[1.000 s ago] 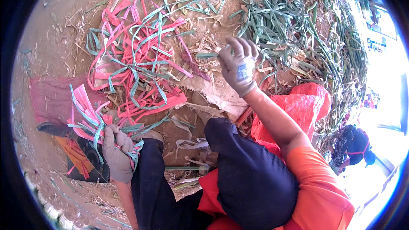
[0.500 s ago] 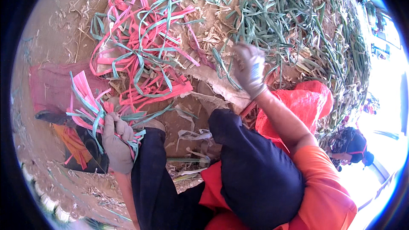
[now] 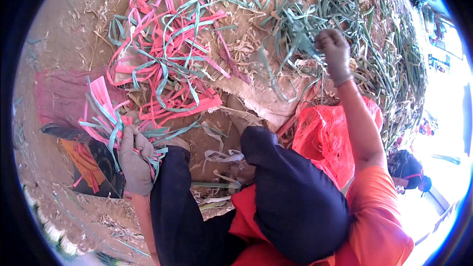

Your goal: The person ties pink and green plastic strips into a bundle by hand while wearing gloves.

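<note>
In a grey glove, my left hand [image 3: 136, 160] is closed around a bundle of pink and green strips [image 3: 104, 99] beside my left knee. My right hand [image 3: 336, 55], also gloved, is raised at the right with its fingers curled together. Blurred green strips [image 3: 298, 39] trail from its fingertips to the left. Below and beyond it spreads a heap of long green leaves [image 3: 345, 7]. A loose tangle of pink and green strips [image 3: 165, 51] lies on the ground in front of my left hand.
A red mesh sack [image 3: 318, 135] sits under my right forearm. Pink netting [image 3: 74, 96] and a dark piece with orange cloth [image 3: 86, 165] lie at the left. Dry husks [image 3: 241, 44] litter the ground. Another person [image 3: 408, 170] is at the far right.
My right hand has moved right and a little away from me, its fingers now curled, with green strips swinging beside it. My left hand keeps hold of its bundle, almost still.
</note>
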Motion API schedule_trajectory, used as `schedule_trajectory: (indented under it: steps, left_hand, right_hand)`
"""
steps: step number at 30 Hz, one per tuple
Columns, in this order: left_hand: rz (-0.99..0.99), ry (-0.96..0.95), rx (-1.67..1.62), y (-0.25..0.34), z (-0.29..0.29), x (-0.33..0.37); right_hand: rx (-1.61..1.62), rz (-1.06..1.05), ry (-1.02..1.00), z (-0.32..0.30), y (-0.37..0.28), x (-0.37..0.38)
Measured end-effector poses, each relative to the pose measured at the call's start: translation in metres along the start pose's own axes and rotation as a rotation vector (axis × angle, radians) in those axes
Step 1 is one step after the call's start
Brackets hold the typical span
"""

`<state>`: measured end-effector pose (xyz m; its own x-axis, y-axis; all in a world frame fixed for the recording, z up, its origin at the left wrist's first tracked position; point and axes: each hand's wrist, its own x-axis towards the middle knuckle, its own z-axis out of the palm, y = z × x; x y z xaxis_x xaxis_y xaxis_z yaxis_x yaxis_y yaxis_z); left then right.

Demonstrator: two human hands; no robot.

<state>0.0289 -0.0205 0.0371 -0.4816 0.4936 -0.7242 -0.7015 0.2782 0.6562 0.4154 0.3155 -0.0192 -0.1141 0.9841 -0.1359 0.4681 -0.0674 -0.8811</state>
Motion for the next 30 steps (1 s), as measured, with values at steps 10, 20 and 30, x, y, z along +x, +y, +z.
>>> schedule_trajectory:
  steps: [10, 20, 30]
  left_hand:
    - [0.148, -0.007, -0.027, 0.041, 0.009, -0.037]
    - [0.501, -0.178, -0.135, 0.100, -0.030, -0.130]
    - [0.527, -0.231, -0.017, 0.109, 0.033, -0.225]
  right_hand:
    - [0.424, -0.042, -0.224, -0.112, -0.119, 0.004]
    - [0.496, -0.114, 0.225, -0.147, -0.187, -0.055]
    - [1.234, 0.200, -0.459, -0.081, -0.182, -0.137]
